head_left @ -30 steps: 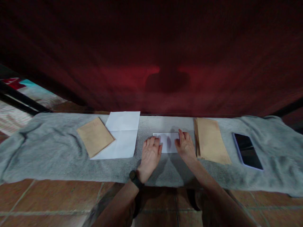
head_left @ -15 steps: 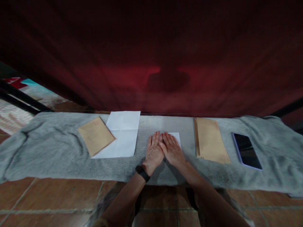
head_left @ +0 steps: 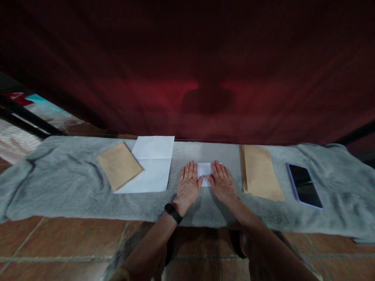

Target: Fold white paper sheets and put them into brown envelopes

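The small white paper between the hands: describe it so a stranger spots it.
On the long grey cloth, find the middle, where the left hand and right hand lie flat. The small white paper shows between them, partly covered. It is far smaller than the white sheet to its left, and not brown like the envelopes.

Spread wide, a grey blanket (head_left: 58, 183). On its left part a brown envelope (head_left: 119, 166), overlapping a creased white sheet (head_left: 154, 164) — on its right part a stack of brown envelopes (head_left: 260, 171), near it a dark-screened smartphone (head_left: 304, 185). Behind, a dark red curtain (head_left: 187, 78); below, terracotta floor tiles (head_left: 58, 246).
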`<state>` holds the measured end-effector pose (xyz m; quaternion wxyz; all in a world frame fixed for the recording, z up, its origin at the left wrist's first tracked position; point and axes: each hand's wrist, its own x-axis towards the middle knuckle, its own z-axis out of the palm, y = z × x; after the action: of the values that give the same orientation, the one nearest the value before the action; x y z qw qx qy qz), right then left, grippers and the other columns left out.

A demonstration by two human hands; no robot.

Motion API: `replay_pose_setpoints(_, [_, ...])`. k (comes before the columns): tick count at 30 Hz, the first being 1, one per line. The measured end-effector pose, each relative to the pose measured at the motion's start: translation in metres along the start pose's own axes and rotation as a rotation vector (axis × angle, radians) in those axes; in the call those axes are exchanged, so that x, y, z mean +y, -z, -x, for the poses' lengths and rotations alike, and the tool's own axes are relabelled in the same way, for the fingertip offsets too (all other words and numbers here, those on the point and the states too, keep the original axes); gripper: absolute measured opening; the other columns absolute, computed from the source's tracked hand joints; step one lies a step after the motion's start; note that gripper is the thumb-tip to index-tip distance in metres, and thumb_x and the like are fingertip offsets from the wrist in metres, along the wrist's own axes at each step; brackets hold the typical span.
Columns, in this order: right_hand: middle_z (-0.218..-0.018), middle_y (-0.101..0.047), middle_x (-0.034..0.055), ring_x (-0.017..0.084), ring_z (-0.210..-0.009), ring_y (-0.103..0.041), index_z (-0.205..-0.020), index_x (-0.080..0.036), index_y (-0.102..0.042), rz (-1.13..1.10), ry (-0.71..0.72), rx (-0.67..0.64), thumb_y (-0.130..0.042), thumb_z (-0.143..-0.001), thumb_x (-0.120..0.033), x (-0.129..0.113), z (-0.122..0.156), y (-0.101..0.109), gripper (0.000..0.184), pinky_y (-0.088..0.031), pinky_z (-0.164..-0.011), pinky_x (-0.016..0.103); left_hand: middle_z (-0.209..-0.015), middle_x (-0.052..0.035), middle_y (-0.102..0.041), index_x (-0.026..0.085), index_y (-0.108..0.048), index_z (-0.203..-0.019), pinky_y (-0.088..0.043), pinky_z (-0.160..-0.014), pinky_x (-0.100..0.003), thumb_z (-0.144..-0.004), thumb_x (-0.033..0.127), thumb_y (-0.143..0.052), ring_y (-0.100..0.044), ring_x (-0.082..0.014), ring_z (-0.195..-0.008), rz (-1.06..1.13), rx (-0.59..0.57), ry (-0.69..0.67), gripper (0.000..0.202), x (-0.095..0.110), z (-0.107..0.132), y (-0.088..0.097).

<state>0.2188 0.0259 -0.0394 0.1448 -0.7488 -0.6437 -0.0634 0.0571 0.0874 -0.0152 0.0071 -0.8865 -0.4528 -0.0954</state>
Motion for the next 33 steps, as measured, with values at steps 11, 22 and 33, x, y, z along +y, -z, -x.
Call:
replay_pose_setpoints(11, [-0.157, -0.036, 0.0188, 0.029, -0.146, -0.035, -0.152, -0.006, -0.037, 0.054, 0.005, 0.023, -0.028, -0.105, -0.044, 0.000, 0.001, 0.001, 0.061, -0.028, -0.118, 0.046, -0.160, -0.0179, -0.032, 0.005, -0.036, -0.151, -0.021, -0.122, -0.047, -0.102, 0.038, -0.030, -0.027, -0.0276, -0.150, 0.001, -0.029, 0.050, 0.059, 0.010, 0.000, 0.004])
replay_pose_setpoints(22, [-0.159, -0.033, 0.0157, 0.025, -0.148, -0.031, -0.154, -0.009, -0.033, 0.053, -0.047, -0.064, -0.028, -0.104, -0.045, -0.003, -0.001, 0.007, 0.061, -0.024, -0.120, 0.044, -0.161, -0.0141, -0.032, 0.012, -0.036, -0.153, -0.021, -0.122, -0.050, -0.102, 0.039, -0.032, -0.025, -0.0268, -0.151, 0.073, -0.005, -0.065, 0.058, 0.000, 0.019, 0.004])
replay_pose_setpoints(33, [-0.160, -0.032, 0.0149, 0.027, -0.148, -0.032, -0.153, -0.010, -0.035, 0.103, -0.042, -0.013, -0.030, -0.104, -0.035, -0.032, -0.004, 0.018, 0.055, -0.023, -0.120, 0.050, -0.160, -0.0131, -0.035, 0.013, -0.041, -0.150, -0.022, -0.122, -0.051, -0.101, 0.033, -0.033, -0.030, -0.0259, -0.149, 0.069, 0.054, -0.140, 0.053, -0.007, 0.032, 0.002])
